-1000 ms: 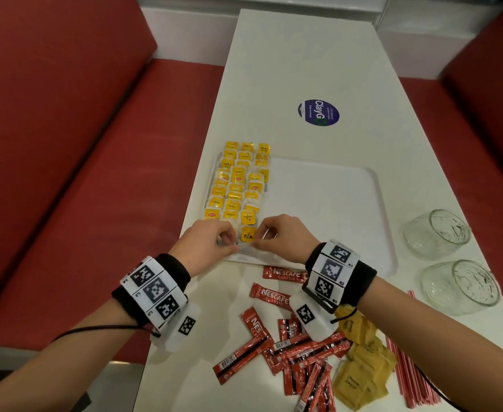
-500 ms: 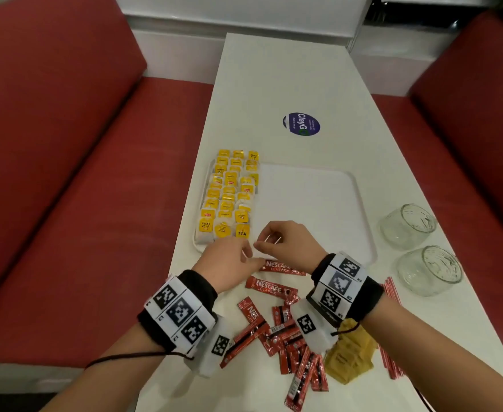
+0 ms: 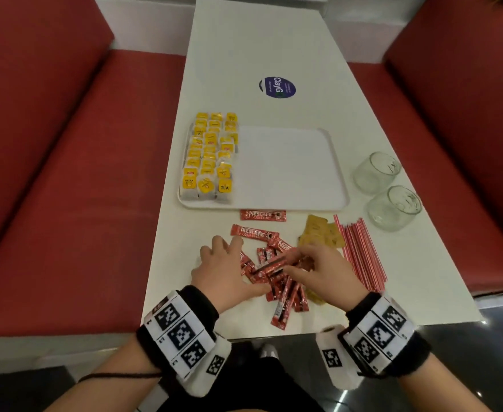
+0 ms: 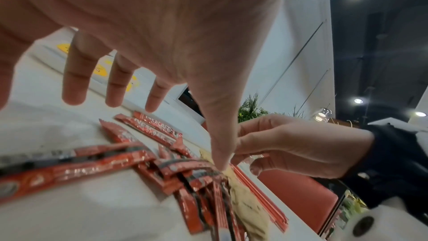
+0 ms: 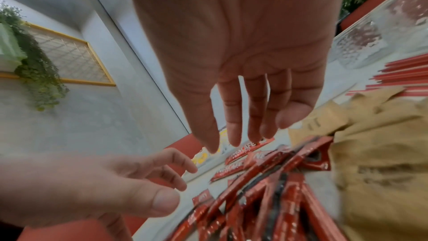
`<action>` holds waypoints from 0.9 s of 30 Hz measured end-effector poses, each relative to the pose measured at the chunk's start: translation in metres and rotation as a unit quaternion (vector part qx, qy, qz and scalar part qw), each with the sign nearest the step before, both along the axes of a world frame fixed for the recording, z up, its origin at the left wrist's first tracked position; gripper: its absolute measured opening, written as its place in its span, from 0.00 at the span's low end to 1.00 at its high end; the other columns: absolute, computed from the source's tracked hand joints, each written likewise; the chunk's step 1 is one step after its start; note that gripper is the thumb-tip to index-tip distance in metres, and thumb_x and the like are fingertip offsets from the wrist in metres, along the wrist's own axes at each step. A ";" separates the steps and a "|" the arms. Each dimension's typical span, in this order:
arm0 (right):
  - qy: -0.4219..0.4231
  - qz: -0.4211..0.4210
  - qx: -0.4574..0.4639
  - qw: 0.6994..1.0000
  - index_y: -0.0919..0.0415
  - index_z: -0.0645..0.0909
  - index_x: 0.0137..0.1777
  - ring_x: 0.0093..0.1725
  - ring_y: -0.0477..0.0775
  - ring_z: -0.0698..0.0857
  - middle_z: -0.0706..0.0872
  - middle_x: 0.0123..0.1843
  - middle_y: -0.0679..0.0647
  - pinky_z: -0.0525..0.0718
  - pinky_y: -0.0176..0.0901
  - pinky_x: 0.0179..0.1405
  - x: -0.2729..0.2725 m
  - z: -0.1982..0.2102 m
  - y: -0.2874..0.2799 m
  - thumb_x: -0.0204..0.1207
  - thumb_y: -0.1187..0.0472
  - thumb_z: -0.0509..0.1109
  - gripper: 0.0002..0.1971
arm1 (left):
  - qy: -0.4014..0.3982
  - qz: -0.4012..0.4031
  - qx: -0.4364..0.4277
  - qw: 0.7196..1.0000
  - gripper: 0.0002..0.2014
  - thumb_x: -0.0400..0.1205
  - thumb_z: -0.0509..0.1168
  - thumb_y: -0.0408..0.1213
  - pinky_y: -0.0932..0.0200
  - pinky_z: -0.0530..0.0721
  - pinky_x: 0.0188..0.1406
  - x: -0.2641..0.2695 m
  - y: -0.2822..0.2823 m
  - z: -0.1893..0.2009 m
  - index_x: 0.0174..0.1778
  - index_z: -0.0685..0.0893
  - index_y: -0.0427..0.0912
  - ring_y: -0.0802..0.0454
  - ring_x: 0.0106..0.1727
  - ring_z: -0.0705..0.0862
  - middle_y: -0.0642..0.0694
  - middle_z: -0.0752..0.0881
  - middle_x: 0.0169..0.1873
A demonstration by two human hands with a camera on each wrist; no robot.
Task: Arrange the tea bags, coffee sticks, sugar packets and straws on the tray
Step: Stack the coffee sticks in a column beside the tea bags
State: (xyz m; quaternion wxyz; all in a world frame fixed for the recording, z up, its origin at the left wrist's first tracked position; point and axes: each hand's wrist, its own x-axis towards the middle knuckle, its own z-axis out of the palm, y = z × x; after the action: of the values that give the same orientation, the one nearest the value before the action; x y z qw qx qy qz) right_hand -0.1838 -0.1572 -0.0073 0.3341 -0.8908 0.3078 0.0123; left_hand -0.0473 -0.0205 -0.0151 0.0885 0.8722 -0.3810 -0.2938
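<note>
Both hands are over the loose pile of coffee sticks (image 3: 277, 275) at the tabletop's (image 3: 274, 40) 6 o'clock edge. The left hand (image 3: 223, 269) hovers at the pile's 9 o'clock side, its fingers (image 4: 74, 80) straight and spread apart, gripping nothing; its thumb tip reaches down to the sticks. The right hand (image 3: 324, 272) sits at the pile's 3 o'clock side, fingers (image 5: 234, 116) extended and slightly apart above the sticks. From the left wrist view they look bent toward the thumb; whether they pinch a stick I cannot tell.

The tray (image 3: 291, 171) lies at the tabletop's centre. Tea bags (image 3: 210, 156) fill its 9 o'clock side in three neat columns; the rest of the tray is bare. Two sticks lie apart from the pile, just off the tray's 6 o'clock rim. Sugar packets (image 3: 318, 230) sit at the pile's 2 o'clock, touching it, and the straws (image 3: 360, 251) lie bundled just beside them at 3 o'clock. Two glasses (image 3: 387, 188) stand at the tray's 3 o'clock. A round sticker (image 3: 277, 87) is at the tray's 12 o'clock.
</note>
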 end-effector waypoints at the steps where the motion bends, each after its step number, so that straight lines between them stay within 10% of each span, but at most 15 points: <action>1: 0.014 0.007 -0.022 1.000 0.49 0.84 0.51 0.38 0.33 0.76 0.79 0.46 0.41 0.70 0.24 0.31 -0.004 0.000 0.002 0.73 0.51 0.72 0.08 | -0.003 -0.002 0.009 1.000 0.51 0.64 0.68 0.71 0.45 0.79 0.61 -0.005 0.001 -0.003 0.77 0.56 0.52 0.43 0.68 0.65 0.45 0.62 0.68; 5: 0.030 0.038 -0.070 0.996 0.49 0.81 0.58 0.49 0.41 0.75 0.72 0.51 0.42 0.69 0.24 0.38 -0.012 -0.002 0.000 0.73 0.53 0.71 0.13 | -0.019 -0.003 0.058 0.998 0.57 0.60 0.64 0.78 0.39 0.79 0.60 -0.026 -0.007 -0.014 0.79 0.47 0.56 0.40 0.72 0.61 0.44 0.54 0.74; 9: 0.005 0.034 -0.062 0.997 0.49 0.80 0.59 0.60 0.47 0.75 0.75 0.57 0.45 0.80 0.46 0.56 -0.020 -0.002 -0.013 0.72 0.54 0.70 0.15 | -0.038 0.019 0.099 0.994 0.58 0.59 0.56 0.83 0.30 0.74 0.63 -0.043 -0.032 -0.019 0.80 0.38 0.61 0.37 0.78 0.52 0.44 0.44 0.80; 13: 0.003 0.063 -0.049 0.997 0.52 0.79 0.62 0.56 0.43 0.74 0.75 0.58 0.45 0.74 0.34 0.56 -0.026 -0.002 -0.027 0.73 0.55 0.70 0.17 | -0.058 0.017 0.123 0.991 0.54 0.63 0.50 0.82 0.24 0.63 0.67 -0.054 -0.046 -0.027 0.80 0.33 0.62 0.36 0.80 0.47 0.44 0.41 0.82; 27: -0.005 0.152 -0.022 0.988 0.52 0.79 0.61 0.51 0.43 0.73 0.74 0.53 0.45 0.68 0.33 0.47 -0.018 -0.002 -0.044 0.74 0.54 0.69 0.16 | -0.073 0.048 -0.044 0.995 0.20 0.86 0.55 0.48 0.47 0.65 0.62 -0.044 -0.046 -0.045 0.73 0.63 0.51 0.42 0.64 0.68 0.46 0.63 0.69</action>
State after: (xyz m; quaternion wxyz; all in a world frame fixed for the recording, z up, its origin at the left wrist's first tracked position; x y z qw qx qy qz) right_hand -0.2020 -0.2013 -0.0092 0.3105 -0.9342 0.1678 0.0515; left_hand -0.0916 -0.0661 -0.0597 0.1130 0.9040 -0.3565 -0.2071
